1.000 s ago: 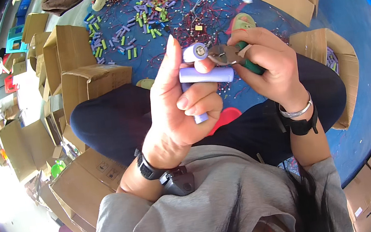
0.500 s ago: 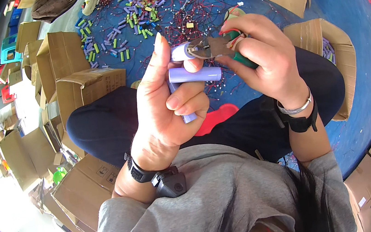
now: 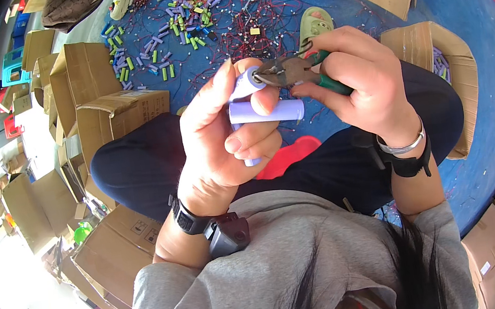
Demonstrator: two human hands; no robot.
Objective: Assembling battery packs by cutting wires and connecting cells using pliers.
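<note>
My left hand (image 3: 206, 144) is closed round several purple cylindrical battery cells. The upper battery cell (image 3: 244, 89) lies between thumb and fingers, its end turned to the right. Across the fingers, a second battery cell (image 3: 288, 110) sticks out rightward; the tip of another battery cell (image 3: 253, 162) shows below the fingers. Closed on the green handles of a pair of pliers (image 3: 292, 72) is my right hand (image 3: 368, 84). The plier jaws touch the end of the upper cell. Whether they grip a metal tab there is too small to tell.
Loose purple and green cells (image 3: 191, 19) and red wires (image 3: 251, 33) litter the blue floor ahead. Cardboard boxes stand left (image 3: 125, 111) and right (image 3: 459, 67), the right one with cells inside. A green clog (image 3: 315, 22) and a red piece (image 3: 288, 157) lie near my legs.
Both hands have shifted slightly right and down. The upper cell's end and the plier jaws have tilted downward together, and the green clog shows more behind my right hand.
</note>
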